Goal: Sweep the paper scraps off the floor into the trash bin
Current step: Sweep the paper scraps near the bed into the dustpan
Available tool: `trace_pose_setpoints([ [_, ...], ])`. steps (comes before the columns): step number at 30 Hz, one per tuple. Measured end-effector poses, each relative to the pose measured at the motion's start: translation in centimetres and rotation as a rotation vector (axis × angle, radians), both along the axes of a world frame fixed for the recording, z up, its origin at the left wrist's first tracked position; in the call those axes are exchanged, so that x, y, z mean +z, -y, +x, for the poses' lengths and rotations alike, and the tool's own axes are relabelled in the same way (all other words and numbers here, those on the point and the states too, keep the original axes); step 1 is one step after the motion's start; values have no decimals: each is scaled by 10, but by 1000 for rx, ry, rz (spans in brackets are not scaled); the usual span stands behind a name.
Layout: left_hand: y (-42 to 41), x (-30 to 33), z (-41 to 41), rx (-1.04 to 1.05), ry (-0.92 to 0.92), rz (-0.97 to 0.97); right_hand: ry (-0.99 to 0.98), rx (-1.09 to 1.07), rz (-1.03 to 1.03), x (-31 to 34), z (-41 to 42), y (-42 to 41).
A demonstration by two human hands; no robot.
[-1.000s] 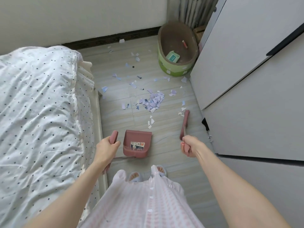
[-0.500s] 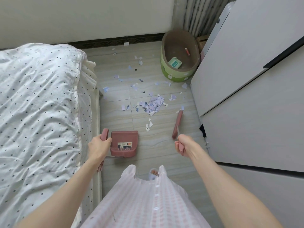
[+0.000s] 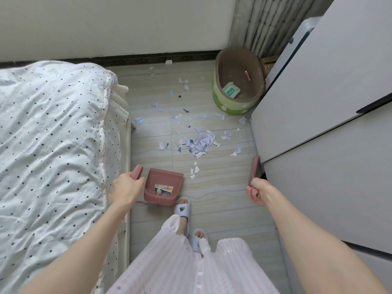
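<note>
Pale purple and white paper scraps (image 3: 200,143) lie heaped on the tiled floor, with more strewn toward the far wall. A green trash bin (image 3: 235,103) stands at the back right, a small box and a red item inside. My left hand (image 3: 125,188) grips the pink handle of a pink dustpan (image 3: 163,185), whose pan rests on the floor just short of the heap. My right hand (image 3: 257,190) grips the handle of a pink broom (image 3: 254,167), its head down by the cabinet, right of the scraps.
A bed with a dotted white cover (image 3: 53,145) fills the left side. A tall white cabinet (image 3: 318,124) walls off the right. My slippered feet (image 3: 183,209) stand behind the dustpan. A radiator (image 3: 273,22) and a cardboard box sit behind the bin.
The broom head has swung right, from near the scraps to beside the cabinet. The dustpan sits slightly closer to the heap. One foot has stepped forward into view.
</note>
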State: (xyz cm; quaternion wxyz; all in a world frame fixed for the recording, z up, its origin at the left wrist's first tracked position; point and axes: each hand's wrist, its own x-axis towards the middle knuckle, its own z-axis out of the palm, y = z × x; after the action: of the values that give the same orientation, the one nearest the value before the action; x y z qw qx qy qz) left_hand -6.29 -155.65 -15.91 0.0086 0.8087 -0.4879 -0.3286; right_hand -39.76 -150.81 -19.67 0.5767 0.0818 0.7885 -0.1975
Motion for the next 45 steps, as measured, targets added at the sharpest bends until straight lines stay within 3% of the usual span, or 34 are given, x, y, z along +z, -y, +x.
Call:
trace_pose_setpoints([
  [6, 38, -14, 8, -105, 50, 107, -59, 142, 62, -12, 18, 49],
  [15, 77, -18, 13, -124, 13, 155, 86, 183, -2, -7, 62, 118],
  [23, 73, -12, 17, -66, -22, 128, 277, -42, -46, 14, 48, 124],
  [28, 74, -4, 19, 26, -36, -6, 229, 71, 14, 26, 57, 113],
  [31, 78, 1, 23, 97, -98, -82, 221, 26, 17, 28, 70, 99],
  [37, 97, 16, 47, 215, -243, -111, 231, -93, 53, 10, 108, 71],
  [45, 145, 37, 89, 123, -359, -131, 283, -288, -22, 3, 213, 91],
])
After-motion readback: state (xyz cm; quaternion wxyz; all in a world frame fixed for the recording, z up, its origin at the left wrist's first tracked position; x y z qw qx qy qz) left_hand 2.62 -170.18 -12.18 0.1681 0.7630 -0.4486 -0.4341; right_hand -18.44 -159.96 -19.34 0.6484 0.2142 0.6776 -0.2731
